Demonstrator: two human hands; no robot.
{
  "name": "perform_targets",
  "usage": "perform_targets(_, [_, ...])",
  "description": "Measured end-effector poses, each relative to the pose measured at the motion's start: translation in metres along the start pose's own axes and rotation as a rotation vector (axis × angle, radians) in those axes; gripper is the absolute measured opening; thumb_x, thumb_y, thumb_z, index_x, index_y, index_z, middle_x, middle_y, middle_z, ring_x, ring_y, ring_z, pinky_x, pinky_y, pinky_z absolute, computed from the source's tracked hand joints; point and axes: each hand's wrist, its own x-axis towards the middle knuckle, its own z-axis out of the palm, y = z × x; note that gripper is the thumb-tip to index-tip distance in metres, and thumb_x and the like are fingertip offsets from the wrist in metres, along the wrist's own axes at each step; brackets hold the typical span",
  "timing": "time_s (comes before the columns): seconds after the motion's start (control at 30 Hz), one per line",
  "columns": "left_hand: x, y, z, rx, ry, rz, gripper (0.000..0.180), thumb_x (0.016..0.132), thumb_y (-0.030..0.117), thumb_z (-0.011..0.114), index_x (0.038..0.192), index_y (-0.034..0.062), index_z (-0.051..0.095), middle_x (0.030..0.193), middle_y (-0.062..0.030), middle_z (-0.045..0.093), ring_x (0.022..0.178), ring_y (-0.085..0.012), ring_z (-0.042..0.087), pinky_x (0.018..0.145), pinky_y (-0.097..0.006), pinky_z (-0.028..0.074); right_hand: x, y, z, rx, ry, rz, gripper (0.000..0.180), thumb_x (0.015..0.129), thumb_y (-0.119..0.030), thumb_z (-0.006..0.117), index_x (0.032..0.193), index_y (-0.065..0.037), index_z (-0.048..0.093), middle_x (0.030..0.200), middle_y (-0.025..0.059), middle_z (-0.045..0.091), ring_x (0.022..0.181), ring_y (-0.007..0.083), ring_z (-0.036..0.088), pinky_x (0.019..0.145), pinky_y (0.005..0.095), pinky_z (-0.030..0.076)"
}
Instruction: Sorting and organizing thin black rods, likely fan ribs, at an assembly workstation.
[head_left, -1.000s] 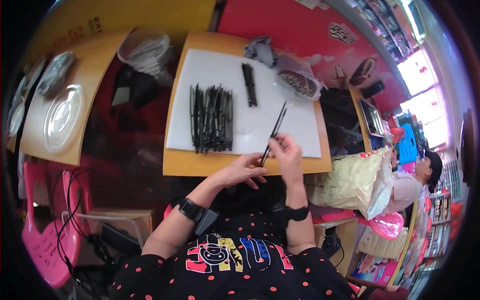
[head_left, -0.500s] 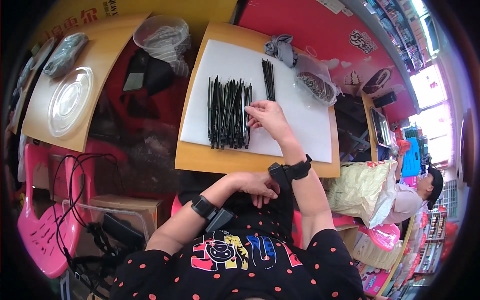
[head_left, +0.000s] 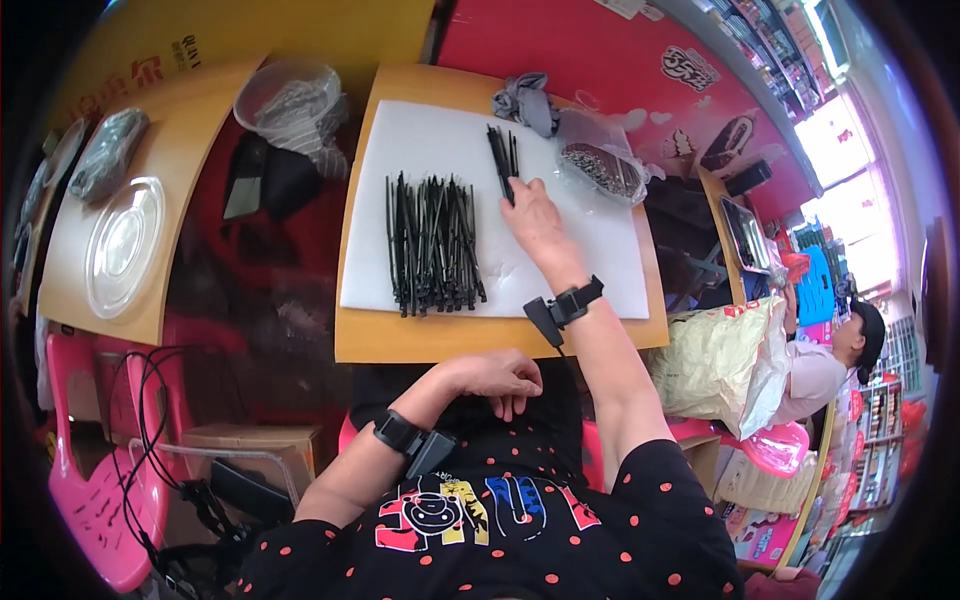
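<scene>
Right hand [head_left: 537,222] shifted to smaller black bundle [head_left: 501,158], larger pile [head_left: 433,245] leftward

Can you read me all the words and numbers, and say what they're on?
I won't copy the wording, but here's where it stands:
Flat yellow wall: red characters, smaller dark letters beside them.
Flat red wall panel: dark-and-white lettering.
Black fabric shirt with red dots: big multicoloured letters.
Crinkled pale-yellow bag: faint print, too small to read.
Slim black sticks in a wide pile: none I can make out.
</scene>
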Motion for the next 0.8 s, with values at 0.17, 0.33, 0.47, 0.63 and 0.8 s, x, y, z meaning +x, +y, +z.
perform_targets(0.17, [-0.001,0.0,-0.001,-0.045,0.036,0.007,0.031,0.093,0.019,0.05,0.11,-0.0061,0.054,0.075,-0.0119,0.063,0.062,-0.0191,0.065,0.054,-0.028,0.055,-0.001,0.008,0.003,-0.054,-0.004,0.014,0.026,0.084,-0.021,0.052,0.1,-0.001,0.059,0.097,0.0224,0.056,0.083,0.0411,0.061,0.075,0.0456,0.052])
perform_targets(0.33, [0.0,0.0,-0.001,-0.071,0.037,0.004,0.031,0.094,0.019,0.049,0.111,-0.0061,0.053,0.075,-0.0119,0.063,0.063,-0.0194,0.065,0.054,-0.028,0.054,-0.017,0.028,-0.003,0.025,0.013,0.015,0.026,0.084,-0.022,0.054,0.089,0.001,0.063,0.088,0.0245,0.06,0.084,0.0405,0.061,0.075,0.0452,0.05])
perform_targets(0.47, [0.0,-0.003,-0.001,-0.069,0.031,0.01,0.031,0.094,0.02,0.049,0.111,-0.006,0.053,0.076,-0.0118,0.062,0.062,-0.0195,0.065,0.054,-0.028,0.054,-0.002,0.062,-0.032,0.206,0.194,0.047,0.026,0.082,-0.024,0.056,0.087,-0.001,0.068,0.085,0.0236,0.064,0.083,0.0375,0.063,0.075,0.0423,0.05])
perform_targets(0.63, [0.0,0.0,-0.003,-0.087,0.05,-0.023,0.031,0.094,0.022,0.05,0.111,-0.0039,0.054,0.078,-0.0097,0.063,0.064,-0.0177,0.064,0.056,-0.027,0.053,0.038,0.148,-0.089,0.084,0.272,0.211,0.023,0.08,-0.023,0.061,0.092,-0.005,0.07,0.077,0.0133,0.068,0.075,0.0225,0.068,0.071,0.0317,0.051])
perform_targets(0.8, [-0.001,-0.003,-0.002,-0.091,0.061,-0.043,0.031,0.095,0.025,0.051,0.11,-0.0016,0.055,0.078,-0.0079,0.062,0.065,-0.0164,0.064,0.057,-0.026,0.053,0.06,0.169,-0.09,-0.051,-0.013,0.462,0.026,0.073,-0.028,0.067,0.079,-0.002,0.071,0.071,0.0121,0.067,0.07,0.022,0.067,0.069,0.0318,0.051])
